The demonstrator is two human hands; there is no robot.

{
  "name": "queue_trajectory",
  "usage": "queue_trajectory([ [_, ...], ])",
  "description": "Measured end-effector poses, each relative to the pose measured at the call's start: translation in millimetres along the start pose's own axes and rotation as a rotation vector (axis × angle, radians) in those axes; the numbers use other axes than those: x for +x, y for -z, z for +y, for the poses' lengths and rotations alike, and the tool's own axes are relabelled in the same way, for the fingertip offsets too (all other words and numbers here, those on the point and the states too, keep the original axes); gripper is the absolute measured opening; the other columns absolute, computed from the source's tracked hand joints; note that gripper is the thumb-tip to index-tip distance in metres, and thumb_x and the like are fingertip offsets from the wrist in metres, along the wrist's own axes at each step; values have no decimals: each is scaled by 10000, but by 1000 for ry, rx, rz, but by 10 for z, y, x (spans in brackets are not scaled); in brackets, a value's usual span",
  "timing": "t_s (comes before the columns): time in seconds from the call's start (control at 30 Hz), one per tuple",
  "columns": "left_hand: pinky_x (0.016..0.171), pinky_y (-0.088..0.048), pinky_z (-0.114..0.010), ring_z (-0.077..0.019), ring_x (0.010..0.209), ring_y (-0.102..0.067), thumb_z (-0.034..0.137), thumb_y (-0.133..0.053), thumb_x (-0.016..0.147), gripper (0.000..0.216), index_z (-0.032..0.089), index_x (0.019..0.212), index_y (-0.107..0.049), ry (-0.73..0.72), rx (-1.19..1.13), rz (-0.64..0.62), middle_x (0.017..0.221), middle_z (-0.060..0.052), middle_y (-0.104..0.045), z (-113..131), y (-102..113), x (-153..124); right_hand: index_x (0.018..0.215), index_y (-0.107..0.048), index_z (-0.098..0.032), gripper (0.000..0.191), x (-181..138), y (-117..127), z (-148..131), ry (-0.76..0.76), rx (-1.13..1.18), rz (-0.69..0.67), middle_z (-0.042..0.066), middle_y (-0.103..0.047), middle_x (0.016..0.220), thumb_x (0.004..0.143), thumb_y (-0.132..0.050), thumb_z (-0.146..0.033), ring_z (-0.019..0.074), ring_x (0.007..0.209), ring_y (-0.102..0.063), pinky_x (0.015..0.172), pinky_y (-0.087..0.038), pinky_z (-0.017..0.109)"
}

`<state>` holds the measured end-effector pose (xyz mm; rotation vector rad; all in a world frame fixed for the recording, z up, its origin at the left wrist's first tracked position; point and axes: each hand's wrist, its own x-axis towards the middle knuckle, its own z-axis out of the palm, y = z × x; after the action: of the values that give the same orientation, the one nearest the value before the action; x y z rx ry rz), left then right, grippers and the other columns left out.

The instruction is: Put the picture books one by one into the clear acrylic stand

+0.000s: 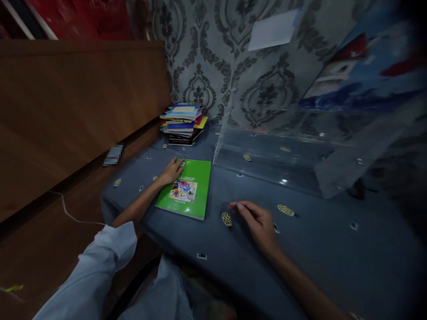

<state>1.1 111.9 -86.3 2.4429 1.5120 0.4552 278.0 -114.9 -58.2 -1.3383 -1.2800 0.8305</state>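
Observation:
A green book (193,206) with a colourful picture on its cover lies closed on the dark blue-grey tablecloth. Flat on the book's far left corner rests my left hand (173,170), fingers stretched over the cover. To the right of the book, my right hand (256,218) is apart from it, thumb and fingertips drawn together just over the cloth. Nothing shows between those fingertips. Beyond my left hand, a stack of books (183,123) stands against the patterned wall.
A clear acrylic stand (267,169) occupies the back right of the table (333,262). Wooden furniture (73,102) runs along the left, with a pixelated object (113,155) on its ledge. A thin cable (76,218) hangs there. White paper (273,30) is on the wall.

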Motion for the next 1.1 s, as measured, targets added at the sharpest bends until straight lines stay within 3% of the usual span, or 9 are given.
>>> queue_trajectory([
  [0.3,1216,-299,-500,-304,1495,-341,370,-473,944,587,133,1481,-480,-86,-110,-23,1584,-157,-406,320,-101,-273,938,-751,-231,294,61,32,109,251,-74,-4,81,-745,1083,953,-555,-450,249,1048,-683,980,-511,423],
  [0.63,1225,-292,-488,-311,1479,-370,263,-543,886,526,167,1402,-578,-122,-236,6,1566,-126,-441,1184,-481,-110,1042,-730,-216,240,234,290,337,510,-662,13,126,-704,1221,938,-559,-348,292,1219,-601,1066,-412,520],
  [0.73,1218,-314,-466,-305,1461,-403,242,-539,886,516,148,1391,-585,-166,-226,-1,1547,-136,-466,1505,-640,2,1147,-713,-184,309,299,419,350,458,-826,-34,156,-662,1319,939,-549,-345,297,1276,-565,1122,-350,523],
  [0.9,1230,-278,-495,-306,1491,-349,220,-499,909,509,157,1411,-557,-227,-200,-16,1558,-123,-457,1966,-918,129,1347,-613,-156,436,379,662,395,228,-978,-91,153,-561,1470,964,-510,-338,290,1394,-468,1204,-228,496],
  [1.1,1247,-220,-515,-299,1510,-310,230,-408,963,496,140,1442,-503,-253,-124,-19,1568,-131,-442,2127,-910,107,1476,-493,-161,546,413,858,507,47,-958,9,135,-412,1594,994,-462,-416,293,1493,-331,1217,-226,506],
])
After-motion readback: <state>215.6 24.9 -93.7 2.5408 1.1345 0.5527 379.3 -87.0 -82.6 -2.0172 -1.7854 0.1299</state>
